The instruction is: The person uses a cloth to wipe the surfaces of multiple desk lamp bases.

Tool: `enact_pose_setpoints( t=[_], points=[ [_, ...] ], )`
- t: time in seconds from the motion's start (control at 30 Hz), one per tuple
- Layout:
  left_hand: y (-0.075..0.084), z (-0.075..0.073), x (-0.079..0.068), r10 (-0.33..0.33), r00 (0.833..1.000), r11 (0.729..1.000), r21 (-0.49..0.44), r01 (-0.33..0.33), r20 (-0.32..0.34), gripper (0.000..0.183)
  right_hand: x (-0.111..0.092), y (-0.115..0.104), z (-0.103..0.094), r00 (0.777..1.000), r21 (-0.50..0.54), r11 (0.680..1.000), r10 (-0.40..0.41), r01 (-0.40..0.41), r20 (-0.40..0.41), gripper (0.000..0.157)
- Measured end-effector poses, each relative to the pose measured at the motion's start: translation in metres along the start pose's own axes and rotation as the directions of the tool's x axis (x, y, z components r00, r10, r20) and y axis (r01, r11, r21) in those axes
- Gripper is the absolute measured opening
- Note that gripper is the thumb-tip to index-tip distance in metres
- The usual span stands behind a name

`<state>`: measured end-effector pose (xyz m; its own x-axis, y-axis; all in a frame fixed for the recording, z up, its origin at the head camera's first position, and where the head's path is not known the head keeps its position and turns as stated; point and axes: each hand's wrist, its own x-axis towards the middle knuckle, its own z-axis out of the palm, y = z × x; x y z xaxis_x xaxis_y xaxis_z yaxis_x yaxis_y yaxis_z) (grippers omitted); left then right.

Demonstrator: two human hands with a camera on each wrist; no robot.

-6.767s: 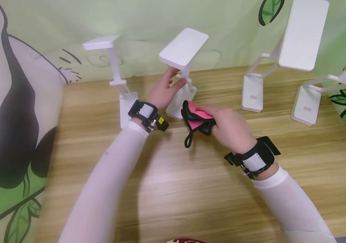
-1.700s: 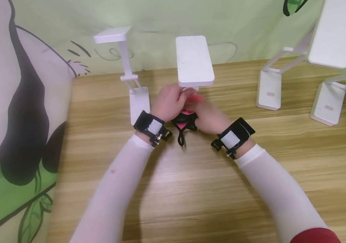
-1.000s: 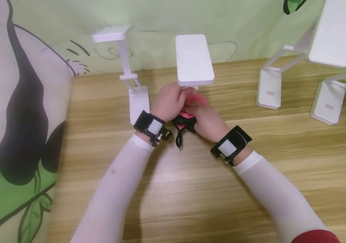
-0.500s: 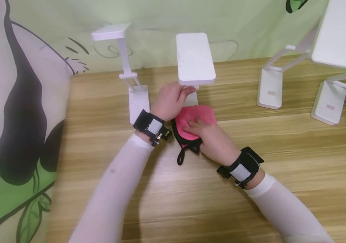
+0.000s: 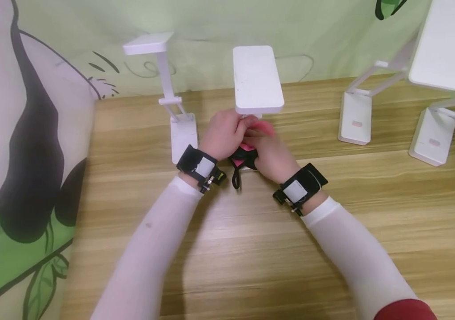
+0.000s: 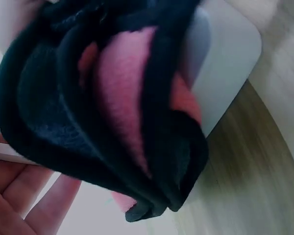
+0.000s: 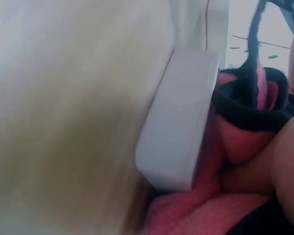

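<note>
Clock centred on the pink cloth [image 5: 247,147], head view. Left hand [image 5: 223,133]: fingers clamped on the middle lamp [image 5: 257,78] just under its head, which sits at 12. Right hand [image 5: 273,158]: fingers clamped on the cloth, bunched against that lamp's white base; black loop [image 5: 236,178] trails toward 7. Second lamp [image 5: 184,138] near 9; two further lamps [image 5: 355,118] well apart toward 3, on the bench [image 5: 227,258].

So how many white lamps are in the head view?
4: left lamp, middle lamp, right lamp, and far-right lamp, its head out of frame. More could sit outside.
</note>
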<state>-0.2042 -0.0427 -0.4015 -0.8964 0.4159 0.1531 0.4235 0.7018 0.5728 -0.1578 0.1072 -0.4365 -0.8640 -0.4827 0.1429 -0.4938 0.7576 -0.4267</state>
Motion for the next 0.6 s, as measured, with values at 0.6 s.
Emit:
enact_pose_setpoints(
  t=[0.6],
  points=[
    [0.002, 0.001, 0.000, -0.017, 1.000, 1.000, -0.019, 0.017, -0.013, 0.029, -0.016, -0.013, -0.010, 0.991, -0.010, 0.999, 0.051, -0.050, 0.124, 0.057]
  ],
)
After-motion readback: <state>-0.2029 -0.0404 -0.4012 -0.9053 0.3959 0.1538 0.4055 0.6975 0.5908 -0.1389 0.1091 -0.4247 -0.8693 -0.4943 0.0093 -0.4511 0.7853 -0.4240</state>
